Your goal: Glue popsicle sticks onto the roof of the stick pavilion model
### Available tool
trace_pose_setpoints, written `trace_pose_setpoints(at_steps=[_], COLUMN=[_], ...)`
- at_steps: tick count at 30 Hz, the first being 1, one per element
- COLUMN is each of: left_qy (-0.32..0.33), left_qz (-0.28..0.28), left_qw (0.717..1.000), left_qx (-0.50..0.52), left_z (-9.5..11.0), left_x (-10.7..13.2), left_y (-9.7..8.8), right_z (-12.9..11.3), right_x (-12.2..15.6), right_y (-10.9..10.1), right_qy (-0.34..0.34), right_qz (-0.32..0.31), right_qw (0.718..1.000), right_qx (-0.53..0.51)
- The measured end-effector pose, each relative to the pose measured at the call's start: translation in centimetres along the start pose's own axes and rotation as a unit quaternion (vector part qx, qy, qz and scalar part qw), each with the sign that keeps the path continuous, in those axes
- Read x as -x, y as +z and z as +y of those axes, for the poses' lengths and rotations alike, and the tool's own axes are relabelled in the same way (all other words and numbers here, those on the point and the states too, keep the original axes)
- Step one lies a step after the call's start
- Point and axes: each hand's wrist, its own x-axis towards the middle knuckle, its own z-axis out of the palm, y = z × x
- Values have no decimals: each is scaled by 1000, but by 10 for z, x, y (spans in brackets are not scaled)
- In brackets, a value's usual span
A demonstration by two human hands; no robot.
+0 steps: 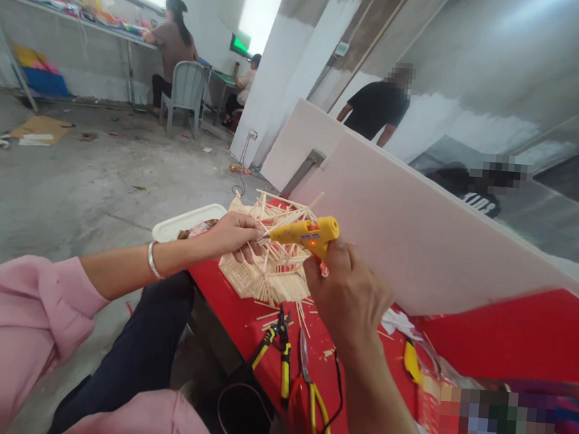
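My right hand is wrapped round the handle of a yellow hot glue gun, whose small orange light is lit. Its nozzle points left and reaches the fingertips of my left hand. The left fingers are pinched together; whatever sits between them is too small to make out. Behind and below both hands stands a structure of thin pale wooden sticks, partly covered by the gun and my fingers. It rests on a red tabletop.
Black-and-yellow pliers and scissors with red and yellow handles lie near the table's front edge, beside loose sticks. A white tray is at the left. A white board stands along the far side. Several people are beyond.
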Motion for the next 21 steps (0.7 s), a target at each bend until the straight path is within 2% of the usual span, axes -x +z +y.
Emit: trace_pose_setpoints(at_steps=[7, 15, 21], left_qy=[-7, -21, -13], left_qz=[0, -2, -5], left_qw=[1000, 999, 999], left_qx=[17, 45, 41], left_z=[1, 1, 2], left_x=[1, 4, 5], left_y=[1, 0, 0], right_z=[-1, 10, 15], right_x=[0, -1, -4], right_y=[0, -3, -8], right_qy=[-2, 73, 99], right_qz=[6, -17, -1], right_qw=[1000, 997, 995], right_qx=[-4, 0, 9])
